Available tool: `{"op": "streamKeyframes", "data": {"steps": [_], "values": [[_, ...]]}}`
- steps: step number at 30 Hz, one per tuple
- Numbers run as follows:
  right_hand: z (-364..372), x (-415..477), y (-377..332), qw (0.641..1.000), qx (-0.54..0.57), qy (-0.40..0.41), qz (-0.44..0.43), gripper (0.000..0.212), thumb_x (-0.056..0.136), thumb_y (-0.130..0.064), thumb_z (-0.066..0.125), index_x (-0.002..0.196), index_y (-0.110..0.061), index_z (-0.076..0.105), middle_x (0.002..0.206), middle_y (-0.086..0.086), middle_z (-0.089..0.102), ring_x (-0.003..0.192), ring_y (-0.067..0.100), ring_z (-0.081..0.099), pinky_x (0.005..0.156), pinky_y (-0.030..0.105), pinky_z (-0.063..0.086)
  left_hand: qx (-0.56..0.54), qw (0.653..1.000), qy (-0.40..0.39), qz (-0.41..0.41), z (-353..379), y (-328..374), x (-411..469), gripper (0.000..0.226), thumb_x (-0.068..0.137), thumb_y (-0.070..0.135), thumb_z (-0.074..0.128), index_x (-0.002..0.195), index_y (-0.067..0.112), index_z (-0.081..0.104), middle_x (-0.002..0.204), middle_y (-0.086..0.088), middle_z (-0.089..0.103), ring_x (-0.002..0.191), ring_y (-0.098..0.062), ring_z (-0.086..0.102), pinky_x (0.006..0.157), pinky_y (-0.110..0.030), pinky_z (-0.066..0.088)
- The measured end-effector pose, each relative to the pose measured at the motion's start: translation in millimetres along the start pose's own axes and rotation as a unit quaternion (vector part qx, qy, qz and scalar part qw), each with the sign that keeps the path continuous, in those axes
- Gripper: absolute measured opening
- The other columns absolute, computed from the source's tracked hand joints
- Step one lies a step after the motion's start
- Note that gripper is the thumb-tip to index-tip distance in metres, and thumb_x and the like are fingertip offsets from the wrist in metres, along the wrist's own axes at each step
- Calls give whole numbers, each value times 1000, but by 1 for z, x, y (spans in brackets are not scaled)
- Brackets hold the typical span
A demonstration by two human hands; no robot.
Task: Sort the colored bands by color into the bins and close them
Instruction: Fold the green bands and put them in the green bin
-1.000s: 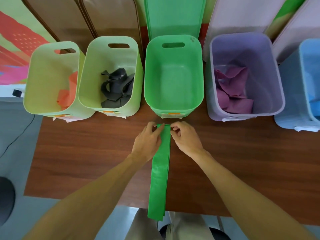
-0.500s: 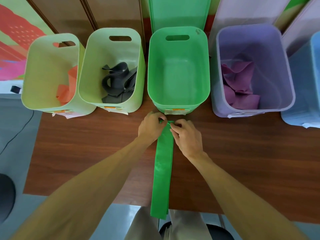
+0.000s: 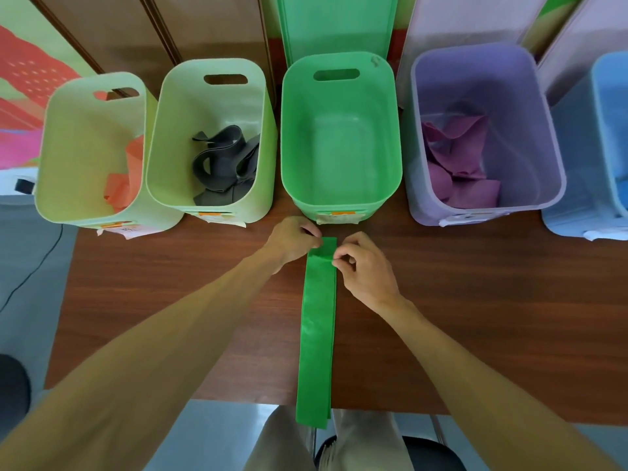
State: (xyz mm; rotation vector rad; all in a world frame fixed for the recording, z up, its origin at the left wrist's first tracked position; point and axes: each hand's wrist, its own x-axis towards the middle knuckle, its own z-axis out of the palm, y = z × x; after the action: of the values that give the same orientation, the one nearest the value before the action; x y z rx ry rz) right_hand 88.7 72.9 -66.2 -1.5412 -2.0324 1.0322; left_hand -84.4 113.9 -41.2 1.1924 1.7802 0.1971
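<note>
A long green band (image 3: 317, 331) lies flat on the brown table (image 3: 475, 317), its near end hanging over the front edge. My left hand (image 3: 294, 239) and my right hand (image 3: 362, 263) pinch its far end from either side, where a short flap is folded over. Just beyond stands the green bin (image 3: 339, 198), with nothing inside. Its green lid (image 3: 336, 25) leans upright behind it.
Left of the green bin, a pale green bin (image 3: 210, 202) holds black bands and a yellow-green bin (image 3: 81, 212) holds orange bands. To the right, a purple bin (image 3: 482, 205) holds purple bands and a blue bin (image 3: 591, 219) is cut off by the frame. Lids lean behind.
Both hands pulled back slightly from the green bin's front, and the band's far end now shows a short folded flap between the fingers.
</note>
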Motion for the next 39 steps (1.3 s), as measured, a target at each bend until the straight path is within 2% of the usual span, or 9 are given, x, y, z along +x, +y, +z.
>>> {"op": "streamKeyframes", "data": {"steps": [4,8,12,15,18,24,29,34,39], "values": [[-19,-10,8,999,32,-31,26,10,83,-13,69,81,-19,62,83,-11,59,70,7,56,69,38,52,126,989,35,65,7,-2,-4,12,85,21,67,93,14,71,99,-1,61,94,-18,54,76,-24,36],[-42,-11,2,996,55,-32,55,5,86,-16,67,84,-20,65,75,-14,63,71,4,61,70,29,52,138,985,60,89,14,-2,-20,13,93,17,57,101,11,64,111,-5,41,86,-19,48,89,-30,42],[-54,-3,-22,998,60,-7,26,3,86,-14,66,86,-17,66,77,-10,64,71,2,59,69,16,48,120,984,57,119,7,-3,-39,11,95,13,51,103,6,56,108,-2,37,91,-21,46,89,-31,40],[-59,-2,-38,998,63,11,24,5,86,-11,65,85,-16,65,74,-13,60,68,-6,56,64,6,41,96,985,44,139,-10,-4,-51,4,97,13,48,97,9,50,94,-2,49,90,-25,50,74,-30,37],[-63,-7,-52,999,47,25,13,6,88,-12,63,89,-18,64,73,-15,58,67,-2,55,66,16,44,58,983,53,165,-32,-4,-69,4,96,12,51,96,12,47,78,4,52,72,-15,47,60,-16,36],[-82,-16,-86,996,-58,58,23,28,90,-11,56,113,-17,70,104,5,72,91,19,66,88,39,53,128,972,15,198,-77,5,-110,34,89,17,64,122,11,59,92,-5,66,64,-13,61,66,-19,45],[-105,-34,-133,986,-124,89,71,22,82,-12,59,97,-14,74,97,4,73,89,19,66,87,33,53,177,951,10,253,-108,26,-145,44,79,15,73,121,7,64,100,-12,72,68,-12,65,87,-33,55],[-125,-50,-180,976,-167,120,75,15,81,-17,58,91,-15,70,93,3,72,85,20,65,83,42,55,221,916,69,327,-129,48,-175,19,87,22,66,99,8,73,86,-8,74,79,-16,67,83,-30,52],[-145,-63,-218,950,-266,159,42,18,90,-22,50,91,-12,65,84,3,66,76,21,61,60,27,44,213,903,139,346,-147,74,-199,19,84,22,65,96,8,69,90,-9,69,86,-24,62,78,-30,46]]}}
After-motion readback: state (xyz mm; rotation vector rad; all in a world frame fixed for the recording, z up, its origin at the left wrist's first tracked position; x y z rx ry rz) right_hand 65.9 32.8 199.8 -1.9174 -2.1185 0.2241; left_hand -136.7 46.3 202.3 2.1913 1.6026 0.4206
